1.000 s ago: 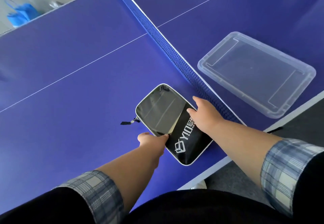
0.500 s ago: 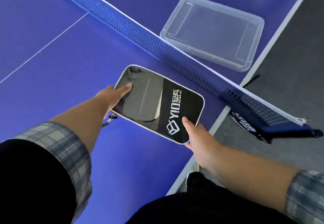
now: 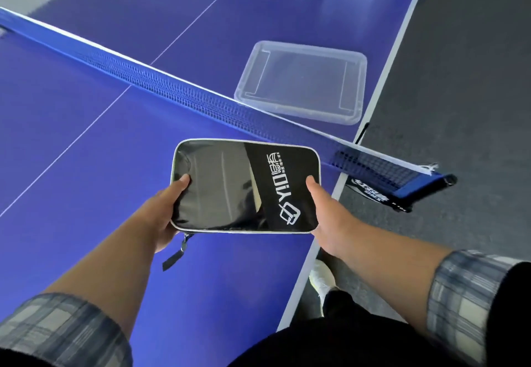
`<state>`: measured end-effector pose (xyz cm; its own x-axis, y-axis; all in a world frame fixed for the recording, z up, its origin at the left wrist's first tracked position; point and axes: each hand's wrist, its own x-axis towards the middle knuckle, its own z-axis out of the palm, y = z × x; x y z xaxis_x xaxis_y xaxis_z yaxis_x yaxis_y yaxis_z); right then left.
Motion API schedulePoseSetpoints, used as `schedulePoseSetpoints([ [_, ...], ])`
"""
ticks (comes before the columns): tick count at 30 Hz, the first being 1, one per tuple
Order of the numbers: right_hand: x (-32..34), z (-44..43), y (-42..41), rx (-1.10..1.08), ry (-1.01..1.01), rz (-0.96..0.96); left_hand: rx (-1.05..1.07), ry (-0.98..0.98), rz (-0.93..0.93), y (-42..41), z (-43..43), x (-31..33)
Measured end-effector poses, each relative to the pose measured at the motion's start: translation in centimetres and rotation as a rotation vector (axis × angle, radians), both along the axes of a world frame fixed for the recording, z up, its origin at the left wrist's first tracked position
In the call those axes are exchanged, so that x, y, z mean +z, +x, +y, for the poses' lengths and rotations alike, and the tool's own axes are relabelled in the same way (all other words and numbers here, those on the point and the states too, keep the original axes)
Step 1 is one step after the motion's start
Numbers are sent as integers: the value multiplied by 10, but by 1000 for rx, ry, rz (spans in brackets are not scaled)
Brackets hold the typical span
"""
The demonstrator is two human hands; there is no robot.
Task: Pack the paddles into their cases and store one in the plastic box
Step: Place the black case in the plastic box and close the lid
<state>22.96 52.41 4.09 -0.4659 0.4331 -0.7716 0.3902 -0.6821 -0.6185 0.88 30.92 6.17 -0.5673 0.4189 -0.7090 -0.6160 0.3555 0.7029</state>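
Note:
A black zipped paddle case (image 3: 230, 185) with white lettering and a grey rim is held flat above the blue table, near its right edge. My left hand (image 3: 163, 208) grips its left end, thumb on top. My right hand (image 3: 327, 214) grips its right end, thumb on top. A zipper pull hangs below the case's left corner. The clear plastic box (image 3: 304, 82) lies empty on the far side of the net, close to the table's right edge. No bare paddle is in view.
The blue net (image 3: 184, 96) runs across the table between the case and the box; its clamp (image 3: 425, 185) sticks out past the right edge. Dark grey floor lies to the right. My white shoe (image 3: 321, 277) shows below the table's edge.
Both hands lifted the case off the table and turned it so that its long side runs left to right. My view swung right, bringing the box nearer the middle.

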Motion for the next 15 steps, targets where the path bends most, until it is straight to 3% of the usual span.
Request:
schedulePoseSetpoints([
  [7,80,66,39,-108,-5,334,-47,179,73,43,49,85],
  [15,164,186,122,-136,138,387,-94,289,159,116,173,167],
])
